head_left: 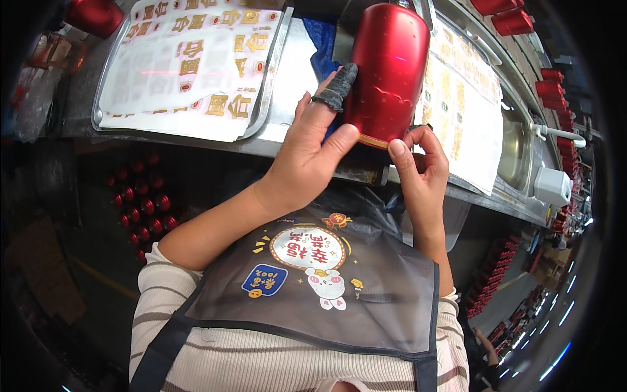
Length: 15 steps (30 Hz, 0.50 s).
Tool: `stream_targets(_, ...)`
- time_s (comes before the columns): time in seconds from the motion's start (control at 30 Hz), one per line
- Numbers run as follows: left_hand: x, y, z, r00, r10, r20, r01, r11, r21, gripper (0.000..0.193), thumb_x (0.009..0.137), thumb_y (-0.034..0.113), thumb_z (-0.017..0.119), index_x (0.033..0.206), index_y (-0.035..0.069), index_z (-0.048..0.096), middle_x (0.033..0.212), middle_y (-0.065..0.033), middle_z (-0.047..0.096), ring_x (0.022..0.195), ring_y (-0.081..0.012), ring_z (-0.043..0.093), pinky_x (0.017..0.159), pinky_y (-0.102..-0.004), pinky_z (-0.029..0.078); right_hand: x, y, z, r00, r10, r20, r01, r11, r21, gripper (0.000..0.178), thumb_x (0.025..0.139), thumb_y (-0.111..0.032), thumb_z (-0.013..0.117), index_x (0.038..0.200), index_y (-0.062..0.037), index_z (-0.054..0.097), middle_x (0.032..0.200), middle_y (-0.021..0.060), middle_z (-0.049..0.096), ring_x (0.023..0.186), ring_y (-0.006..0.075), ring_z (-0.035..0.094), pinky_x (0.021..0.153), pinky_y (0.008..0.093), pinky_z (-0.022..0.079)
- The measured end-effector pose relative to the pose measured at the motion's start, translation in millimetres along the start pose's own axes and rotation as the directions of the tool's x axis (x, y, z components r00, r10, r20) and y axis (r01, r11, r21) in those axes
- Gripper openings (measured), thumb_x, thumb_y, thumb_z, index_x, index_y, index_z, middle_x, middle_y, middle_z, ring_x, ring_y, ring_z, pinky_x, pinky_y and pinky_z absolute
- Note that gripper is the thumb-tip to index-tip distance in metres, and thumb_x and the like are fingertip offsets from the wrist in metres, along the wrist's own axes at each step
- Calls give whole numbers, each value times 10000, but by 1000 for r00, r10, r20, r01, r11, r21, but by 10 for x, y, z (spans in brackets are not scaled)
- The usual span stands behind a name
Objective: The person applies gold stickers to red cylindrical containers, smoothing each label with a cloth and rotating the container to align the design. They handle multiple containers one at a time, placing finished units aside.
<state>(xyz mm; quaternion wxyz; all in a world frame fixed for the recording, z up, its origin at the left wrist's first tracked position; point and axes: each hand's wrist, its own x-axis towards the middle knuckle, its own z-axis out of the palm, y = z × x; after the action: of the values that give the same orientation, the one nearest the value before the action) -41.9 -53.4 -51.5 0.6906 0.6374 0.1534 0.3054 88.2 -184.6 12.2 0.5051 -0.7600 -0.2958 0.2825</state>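
Observation:
A glossy red bottle (390, 65) with small droplets on its surface is held between my two hands, tilted over the bench edge. My left hand (307, 144) grips its left side, the thumb near the gold-coloured band (373, 142) at the near end. A black finger cot (336, 88) covers one left finger. My right hand (423, 166) is closed at the near right corner of the bottle, thumb and forefinger pinched at the gold band. Whether the right fingertips hold a strip there is too small to tell.
On the left, a metal tray (264, 108) carries sheets of gold-lettered decals (189, 72). More decal sheets (460, 104) lie right of the bottle, beside a sink (516, 147) and a white jug (553, 187). Blue cloth (320, 49) sits behind. Several red bottles (140, 206) stand below the bench.

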Motion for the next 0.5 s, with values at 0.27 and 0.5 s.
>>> stream_targets(0.27,0,72,99,996,57,-68,-45,983,177,615,932,260,661,1422,-19,413,1381,-206,489,1249,-335,467,1126,-446,268,-4,29,36,1000,-16,-26,15,999,-29,314,871,-187,764,813,-32,496,787,-13,509,602,4,437,506,173,314)
stream_targets(0.5,-17,58,68,996,32,-87,-25,997,76,548,959,192,612,1419,-37,422,1410,-216,485,1335,-351,437,1137,-431,279,-14,32,48,998,-38,-45,35,998,-59,325,871,-189,767,817,-32,488,789,-13,493,595,3,422,504,173,305)
